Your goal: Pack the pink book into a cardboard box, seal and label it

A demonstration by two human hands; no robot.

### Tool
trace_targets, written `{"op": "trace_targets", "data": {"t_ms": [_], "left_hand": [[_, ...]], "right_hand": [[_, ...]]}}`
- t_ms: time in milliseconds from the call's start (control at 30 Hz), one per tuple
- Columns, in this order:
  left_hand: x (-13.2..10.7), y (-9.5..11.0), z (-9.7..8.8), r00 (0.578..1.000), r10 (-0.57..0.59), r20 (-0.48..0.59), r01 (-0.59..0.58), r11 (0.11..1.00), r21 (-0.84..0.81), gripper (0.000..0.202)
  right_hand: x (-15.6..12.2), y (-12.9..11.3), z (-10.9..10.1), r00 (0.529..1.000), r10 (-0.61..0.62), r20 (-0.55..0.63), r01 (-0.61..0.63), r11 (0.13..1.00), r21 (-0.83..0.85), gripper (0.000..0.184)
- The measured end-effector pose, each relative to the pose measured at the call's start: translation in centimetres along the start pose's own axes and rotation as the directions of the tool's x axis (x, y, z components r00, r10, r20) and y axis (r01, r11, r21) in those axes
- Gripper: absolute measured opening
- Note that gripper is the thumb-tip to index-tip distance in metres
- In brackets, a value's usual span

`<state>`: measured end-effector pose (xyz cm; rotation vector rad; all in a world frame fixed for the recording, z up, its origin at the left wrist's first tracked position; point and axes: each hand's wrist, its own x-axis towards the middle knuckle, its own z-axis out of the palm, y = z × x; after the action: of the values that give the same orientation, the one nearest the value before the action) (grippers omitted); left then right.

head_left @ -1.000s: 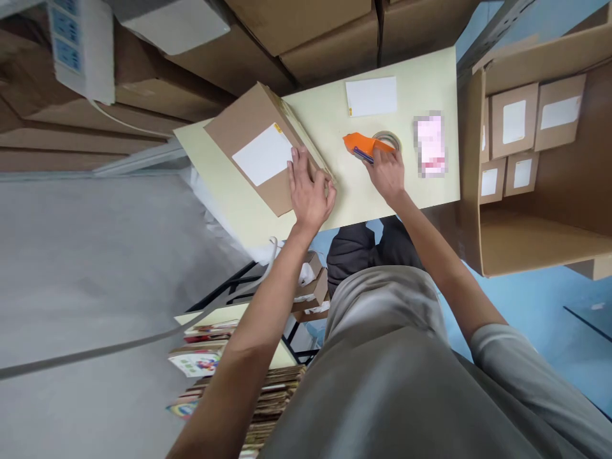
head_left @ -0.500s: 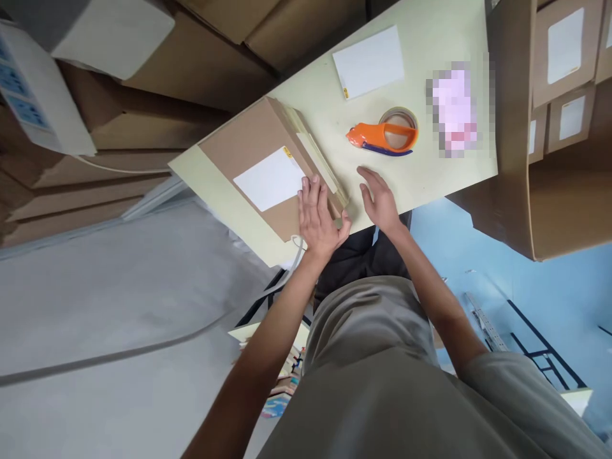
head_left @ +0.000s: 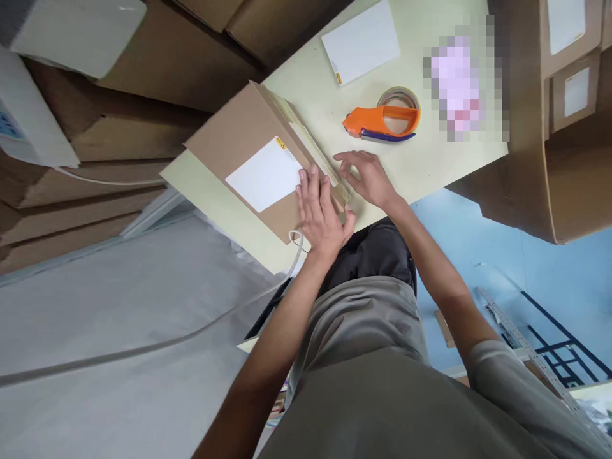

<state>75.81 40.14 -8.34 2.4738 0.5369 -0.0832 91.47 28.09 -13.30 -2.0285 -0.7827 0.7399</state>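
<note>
The carton point(head_left: 224, 137) toward eleven o'clock is plain brown, its label point(head_left: 261, 178) white with a yellow mark at the label's one o'clock corner. The tabletop point(head_left: 440, 167) is pale yellow-green. Toward one o'clock, the tape dispenser point(head_left: 371, 119) is bright orange, with a dark blue-purple strip along its six o'clock side. Beyond it toward twelve, the card point(head_left: 361, 43) is white, yellow-marked at its seven o'clock corner. The pixelated item point(head_left: 455, 80) toward two is pink-lilac with a red patch. The shirt point(head_left: 354, 382) is grey.
</note>
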Motion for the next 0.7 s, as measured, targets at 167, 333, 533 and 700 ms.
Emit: {"op": "trace_targets", "data": {"t_ms": [167, 333, 533, 700], "left_hand": [[-0.2, -0.3, 0.2, 0.999, 0.036, -0.038, -0.036, 0.999, 0.014, 0.086], [-0.4, -0.1, -0.1, 0.998, 0.043, -0.054, -0.040, 0.998, 0.041, 0.085], [-0.4, 0.1, -0.2, 0.998, 0.025, -0.059, -0.021, 0.998, 0.066, 0.083], [-0.2, 0.3, -0.6, 1.000, -0.026, -0.011, 0.026, 0.998, 0.063, 0.084]], "right_hand": [[-0.8, 0.1, 0.7, 0.989, 0.018, -0.147, -0.005, 0.996, 0.084, 0.021], [-2.3, 0.8, 0.2, 0.974, 0.044, -0.224, -0.009, 0.988, 0.154, 0.031], [-4.6, 1.8, -0.7, 0.960, 0.043, -0.278, 0.017, 0.978, 0.209, 0.051], [-5.0, 1.7, -0.4, 0.956, 0.057, -0.289, 0.027, 0.960, 0.278, 0.051]]}}
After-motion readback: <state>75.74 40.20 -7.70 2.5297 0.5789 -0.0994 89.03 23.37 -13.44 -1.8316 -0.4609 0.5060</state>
